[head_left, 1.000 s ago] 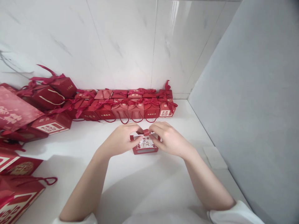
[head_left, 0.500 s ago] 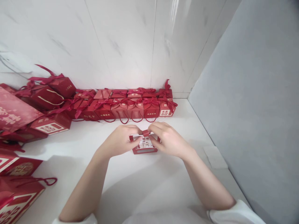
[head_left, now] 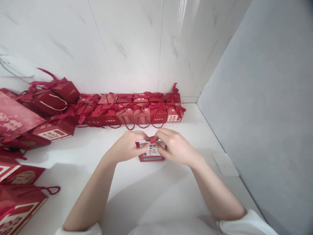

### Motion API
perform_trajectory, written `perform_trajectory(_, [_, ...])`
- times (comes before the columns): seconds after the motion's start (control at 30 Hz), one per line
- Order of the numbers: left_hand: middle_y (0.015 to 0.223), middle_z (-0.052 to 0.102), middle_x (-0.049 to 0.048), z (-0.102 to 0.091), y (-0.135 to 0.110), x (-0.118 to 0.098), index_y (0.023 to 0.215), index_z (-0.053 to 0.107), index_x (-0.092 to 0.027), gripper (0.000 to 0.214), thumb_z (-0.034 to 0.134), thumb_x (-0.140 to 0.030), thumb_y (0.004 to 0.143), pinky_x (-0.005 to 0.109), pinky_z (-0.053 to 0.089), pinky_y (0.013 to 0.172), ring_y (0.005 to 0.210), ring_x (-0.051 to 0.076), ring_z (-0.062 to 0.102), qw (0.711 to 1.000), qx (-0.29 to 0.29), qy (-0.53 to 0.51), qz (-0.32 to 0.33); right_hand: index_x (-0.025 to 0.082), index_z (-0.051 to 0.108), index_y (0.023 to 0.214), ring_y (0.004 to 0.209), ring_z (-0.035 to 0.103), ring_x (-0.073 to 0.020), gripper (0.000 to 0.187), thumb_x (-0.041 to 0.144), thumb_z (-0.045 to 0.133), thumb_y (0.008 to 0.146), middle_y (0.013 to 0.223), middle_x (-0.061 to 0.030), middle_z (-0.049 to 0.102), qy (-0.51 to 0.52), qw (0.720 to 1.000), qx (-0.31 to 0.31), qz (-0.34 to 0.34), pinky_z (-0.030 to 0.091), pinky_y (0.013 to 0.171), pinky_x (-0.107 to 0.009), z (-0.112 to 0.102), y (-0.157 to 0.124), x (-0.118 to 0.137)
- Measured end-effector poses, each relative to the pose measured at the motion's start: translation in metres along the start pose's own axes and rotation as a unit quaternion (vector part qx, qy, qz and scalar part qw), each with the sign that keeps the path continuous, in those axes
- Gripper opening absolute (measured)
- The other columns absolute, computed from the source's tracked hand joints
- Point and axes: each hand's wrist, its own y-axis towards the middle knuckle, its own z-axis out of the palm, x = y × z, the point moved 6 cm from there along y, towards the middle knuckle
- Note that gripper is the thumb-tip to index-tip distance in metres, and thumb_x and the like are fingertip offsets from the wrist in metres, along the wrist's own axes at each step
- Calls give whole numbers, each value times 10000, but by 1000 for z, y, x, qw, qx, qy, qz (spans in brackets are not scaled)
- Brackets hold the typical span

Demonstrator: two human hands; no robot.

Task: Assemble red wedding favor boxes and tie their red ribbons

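A small red gift box (head_left: 153,151) with a white picture panel of cartoon figures stands upright on the white tabletop in front of me. My left hand (head_left: 130,147) pinches its upper left edge, thumb on the near face and fingers behind the top. On the other side, my right hand (head_left: 172,146) grips the upper right edge in the same way. Between my fingertips a red tab (head_left: 152,139) sticks up at the middle of the top. My hands cover both upper corners of the box.
Two rows of red gift boxes (head_left: 141,114) tied with ribbons stand along the marbled wall (head_left: 127,42). More boxes and bags (head_left: 23,205) crowd the left side. A grey panel (head_left: 264,98) borders the table (head_left: 146,195) on the right, with a flat white piece (head_left: 226,164) beside it.
Almost nothing differs. Both hands keep their grip on the gift box, and my fingers have shifted only very slightly along its top.
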Motion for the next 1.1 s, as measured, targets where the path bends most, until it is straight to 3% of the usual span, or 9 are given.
perform_trajectory(0.4, [818,708,-19,1,1,1,771,705,-203,149,577,-140,812,222,464,692,731,125,636,1000,13,-17,1,187,508,861,696,431,-161,118,88,492,799,802,-22,517,-8,1000,-9,-23,340,639,-284,0,0,4])
perform_trajectory(0.5, [804,698,-13,-2,3,4,808,698,-196,131,574,-157,815,225,455,673,724,133,625,1000,-6,-22,-8,186,545,926,741,496,-164,132,105,500,833,882,-37,573,40,999,-9,2,379,671,-283,2,0,-4])
perform_trajectory(0.6, [878,703,15,-2,4,20,908,696,-186,127,599,-242,847,243,481,731,807,166,641,997,-20,-71,-25,199,570,993,804,563,-162,146,145,526,864,952,-31,617,143,989,-30,36,429,718,-281,8,0,-19])
perform_trajectory(0.7, [1036,703,62,14,1,54,1061,673,-182,292,676,-363,832,300,520,818,933,232,658,982,-36,-177,-60,207,573,1049,916,613,-175,181,261,607,879,1031,-29,646,276,954,-70,95,474,817,-304,25,0,-44])
perform_trajectory(0.77, [1152,682,94,35,-3,83,1183,630,-190,449,706,-421,806,346,545,837,1009,284,658,958,-59,-263,-99,210,558,1109,955,633,-191,309,384,653,871,1101,-45,652,367,909,-108,165,499,838,-324,45,-4,-67])
perform_trajectory(0.87, [1330,604,98,72,-11,116,1310,566,-214,570,656,-510,832,395,513,978,1194,319,584,916,-143,-348,-141,199,562,1130,1022,639,-223,422,497,664,849,1146,-74,664,426,843,-197,264,508,892,-358,80,-20,-95])
perform_trajectory(0.97, [1344,598,93,102,-18,125,1360,534,-202,583,533,-565,903,436,436,1082,1240,307,558,893,-205,-367,-161,210,564,1229,1168,592,-247,493,562,584,884,1271,-81,634,420,807,-260,323,458,1016,-398,108,-41,-104])
perform_trajectory(1.1, [1336,605,89,116,-16,112,1333,560,-195,555,466,-577,941,414,416,1097,1251,285,554,871,-256,-391,-152,234,511,1360,1286,516,-241,556,585,484,929,1389,-54,566,437,779,-305,332,402,1096,-407,124,-53,-96])
